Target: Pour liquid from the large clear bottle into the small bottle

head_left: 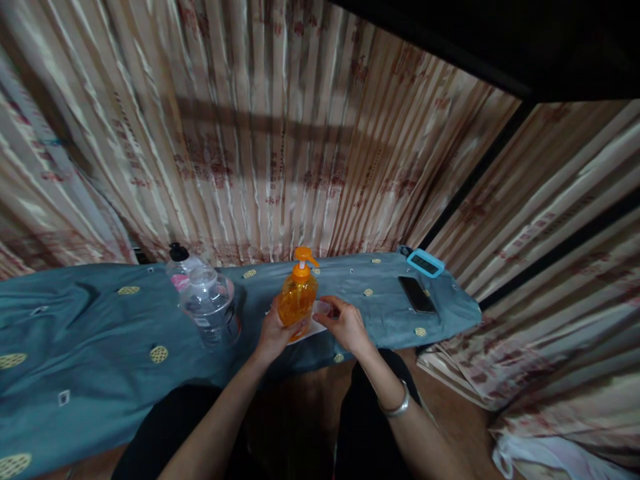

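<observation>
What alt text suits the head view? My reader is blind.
The left hand holds an orange pump bottle on a blue cloth; the right hand touches a small clear cup beside it. Clear jars and a phone lie nearby.

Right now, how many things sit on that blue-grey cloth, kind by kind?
Bottles: 3, namely orange pump bottle, clear plastic bottle, black-capped bottle
Small clear cup: 1
Black phone: 1
Turquoise-framed device: 1
Total: 6
</observation>
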### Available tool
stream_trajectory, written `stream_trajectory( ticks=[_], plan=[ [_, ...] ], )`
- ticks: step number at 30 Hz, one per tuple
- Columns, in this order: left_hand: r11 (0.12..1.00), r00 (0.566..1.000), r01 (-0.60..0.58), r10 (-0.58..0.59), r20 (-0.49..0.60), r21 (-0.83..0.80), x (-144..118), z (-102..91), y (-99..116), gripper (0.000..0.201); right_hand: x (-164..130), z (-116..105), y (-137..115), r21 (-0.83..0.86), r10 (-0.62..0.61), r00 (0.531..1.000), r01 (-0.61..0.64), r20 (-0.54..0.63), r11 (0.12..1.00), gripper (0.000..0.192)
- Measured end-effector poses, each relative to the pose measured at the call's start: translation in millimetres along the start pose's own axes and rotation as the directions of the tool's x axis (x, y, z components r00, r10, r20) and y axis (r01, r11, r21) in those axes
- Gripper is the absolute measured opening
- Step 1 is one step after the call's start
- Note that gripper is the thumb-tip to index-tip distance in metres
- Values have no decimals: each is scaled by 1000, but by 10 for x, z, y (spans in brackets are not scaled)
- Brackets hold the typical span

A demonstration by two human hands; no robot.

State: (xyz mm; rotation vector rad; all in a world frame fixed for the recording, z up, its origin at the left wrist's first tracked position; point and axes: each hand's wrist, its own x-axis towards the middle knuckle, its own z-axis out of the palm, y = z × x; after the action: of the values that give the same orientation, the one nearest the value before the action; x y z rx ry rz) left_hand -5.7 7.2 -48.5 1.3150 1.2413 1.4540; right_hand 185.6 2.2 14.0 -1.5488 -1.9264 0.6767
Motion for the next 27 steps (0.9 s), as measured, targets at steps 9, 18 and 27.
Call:
stream_trajectory(
  ticks=[9, 18, 27],
  plan=[
    [1000, 1000, -10, 10, 9, -5, 6, 11, -4, 68, 127, -135, -52, 16, -80, 996, 80, -26, 997, 36],
    [996, 1000, 3, -3, 2, 87, -16, -19, 12, 67, -47, 364, 789, -84, 32, 985, -47, -167, 995, 35],
    [998, 1000, 4, -4, 0, 59, -58, -18, 21, 92, -115, 309, 620, 66, -42, 977, 57, -209, 996, 58]
  ],
)
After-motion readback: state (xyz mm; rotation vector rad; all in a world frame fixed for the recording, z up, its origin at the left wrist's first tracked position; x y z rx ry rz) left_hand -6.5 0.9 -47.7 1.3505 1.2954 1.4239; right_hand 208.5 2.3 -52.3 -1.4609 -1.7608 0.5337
